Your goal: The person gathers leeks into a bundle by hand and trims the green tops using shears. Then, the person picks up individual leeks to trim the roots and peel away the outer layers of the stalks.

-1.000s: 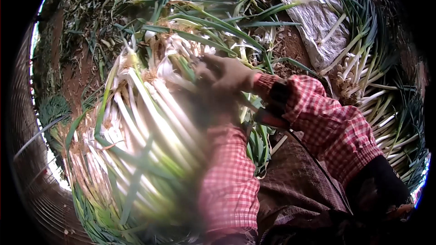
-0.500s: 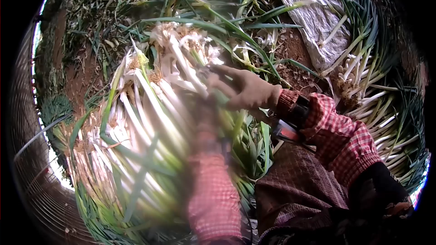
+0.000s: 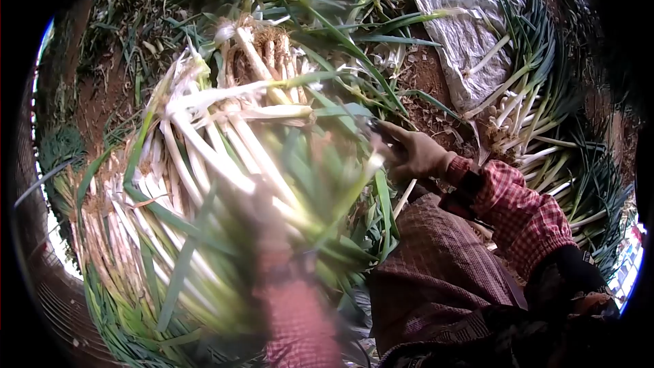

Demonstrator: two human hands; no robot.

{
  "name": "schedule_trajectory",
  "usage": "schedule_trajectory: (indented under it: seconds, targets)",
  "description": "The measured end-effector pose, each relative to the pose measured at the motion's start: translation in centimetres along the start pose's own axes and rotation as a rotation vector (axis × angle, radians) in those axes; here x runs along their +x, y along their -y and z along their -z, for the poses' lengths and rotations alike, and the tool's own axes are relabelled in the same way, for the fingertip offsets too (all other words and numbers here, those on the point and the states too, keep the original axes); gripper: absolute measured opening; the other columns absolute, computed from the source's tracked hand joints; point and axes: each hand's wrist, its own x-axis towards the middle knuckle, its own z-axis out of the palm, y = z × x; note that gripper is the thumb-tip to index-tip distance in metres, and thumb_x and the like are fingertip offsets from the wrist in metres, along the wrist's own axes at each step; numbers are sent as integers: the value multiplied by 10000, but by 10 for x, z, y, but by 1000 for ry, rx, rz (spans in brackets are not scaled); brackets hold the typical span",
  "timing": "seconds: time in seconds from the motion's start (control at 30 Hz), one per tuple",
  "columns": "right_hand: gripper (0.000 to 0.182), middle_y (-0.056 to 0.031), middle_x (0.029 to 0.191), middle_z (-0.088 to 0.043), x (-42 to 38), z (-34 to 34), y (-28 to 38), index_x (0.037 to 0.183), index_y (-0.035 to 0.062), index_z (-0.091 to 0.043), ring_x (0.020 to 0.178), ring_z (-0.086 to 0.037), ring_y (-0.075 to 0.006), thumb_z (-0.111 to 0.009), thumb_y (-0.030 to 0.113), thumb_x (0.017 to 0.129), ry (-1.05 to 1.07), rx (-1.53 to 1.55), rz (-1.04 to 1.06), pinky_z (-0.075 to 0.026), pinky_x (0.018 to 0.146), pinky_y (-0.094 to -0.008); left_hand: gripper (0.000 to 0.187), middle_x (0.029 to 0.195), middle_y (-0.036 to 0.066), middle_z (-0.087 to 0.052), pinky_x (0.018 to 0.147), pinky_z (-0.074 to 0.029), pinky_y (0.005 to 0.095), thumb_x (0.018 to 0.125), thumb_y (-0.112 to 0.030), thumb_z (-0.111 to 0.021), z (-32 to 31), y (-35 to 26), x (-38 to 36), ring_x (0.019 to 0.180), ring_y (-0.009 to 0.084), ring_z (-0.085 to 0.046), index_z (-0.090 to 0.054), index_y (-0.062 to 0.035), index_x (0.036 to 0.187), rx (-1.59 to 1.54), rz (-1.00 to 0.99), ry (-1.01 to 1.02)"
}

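A heap of large green onions (image 3: 204, 143) with white shafts, roots and green leaves lies before me. My left hand (image 3: 266, 215), smeared by motion, is over the lower shafts; its fingers cannot be made out. To the right, my gloved right hand (image 3: 412, 153) has its fingers curled together, with a small dark item by the fingertips that I cannot identify. Just left of that hand is a blurred pale green stalk (image 3: 364, 174). A loose white-and-green stalk (image 3: 225, 95) lies crosswise over the heap. Several thicker shafts with brown roots (image 3: 276, 54) stand at its top.
At upper right a silvery sheet (image 3: 466, 34) lies on brown soil (image 3: 426, 68). More green onions (image 3: 538, 123) are piled along the right side. Trimmed leaves (image 3: 143, 20) litter the ground behind. My clothed knee (image 3: 443, 252) is at lower right.
My right hand has moved right and slightly down, away from the root ends. My left hand has shifted left and down, blurred in both frames. A stalk now lies crosswise on the heap.
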Motion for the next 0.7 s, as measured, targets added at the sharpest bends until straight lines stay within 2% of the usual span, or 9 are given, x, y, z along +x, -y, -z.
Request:
schedule_trajectory:
  seconds: [0.07,0.13,0.2,0.27,0.4,0.47,0.57,0.63,0.7]
  targets:
    - [1057,-120,1151,-674,1,-3,-21,1630,332,-247,944,-686,-247,-838,176,768,-72,-344,-105,-596,841,-383,277,881,14,-570,782,-434,282,1006,-222,-556,13,9,-4,812,137,-525,-623,-9,1170,-80,1,-60]
    - [972,-112,1038,-674,17,-14,-54,1606,308,-247,897,-687,-297,-816,315,817,-170,-460,-202,-576,787,-418,271,842,3,-538,763,-422,274,1009,-221,-554,11,8,-12,784,129,-502,-619,-5,1159,-50,-28,-69]
    - [943,-108,1040,-681,25,-16,-58,1604,281,-235,877,-684,-315,-784,374,843,-158,-526,-213,-561,755,-434,261,835,1,-524,749,-418,270,1013,-212,-551,18,15,-13,773,121,-493,-615,-3,1154,57,-135,18]
    - [902,-186,1255,-630,47,-19,-36,1609,236,-246,1091,-644,-371,-695,557,895,-52,-695,-341,-509,939,-461,233,830,-6,-518,733,-417,266,1010,-189,-568,18,21,-11,767,113,-485,-610,3,1136,88,-140,-8]
    - [1080,-224,1535,-432,82,-37,51,1576,77,-314,1379,-479,-369,-811,613,781,-327,-440,144,-406,1140,-452,158,831,-18,-543,678,-429,269,977,-107,-637,13,13,-24,740,98,-496,-610,-11,1099,84,-22,-81]
    - [1187,-222,1537,-431,115,-63,90,1587,64,-271,1395,-457,-375,-867,605,714,-323,-439,342,-383,1161,-483,162,845,-12,-576,661,-452,280,943,-87,-686,16,6,-32,739,105,-532,-616,-24,1075,156,28,-137]
    - [1280,-214,1507,-477,122,-103,159,1613,80,-152,1329,-516,-418,-880,587,691,-129,-637,167,-412,1133,-472,236,883,55,-639,712,-507,340,872,-118,-747,24,0,-29,778,199,-618,-629,-11,1045,357,-47,-217]
    - [721,-178,1192,-689,144,-108,145,1410,101,-510,1112,-665,-395,-730,520,867,10,-555,118,-518,987,-467,292,921,119,-671,771,-531,397,819,-140,-768,19,-14,-28,825,297,-661,-631,7,1030,528,-231,-316]
    - [380,-184,971,-731,143,-101,117,1104,75,-708,916,-715,-374,-563,410,998,1,-491,136,-560,879,-488,379,1050,207,-663,856,-524,482,770,-216,-742,26,2,-19,963,418,-648,-657,-15,1079,845,-293,-350]
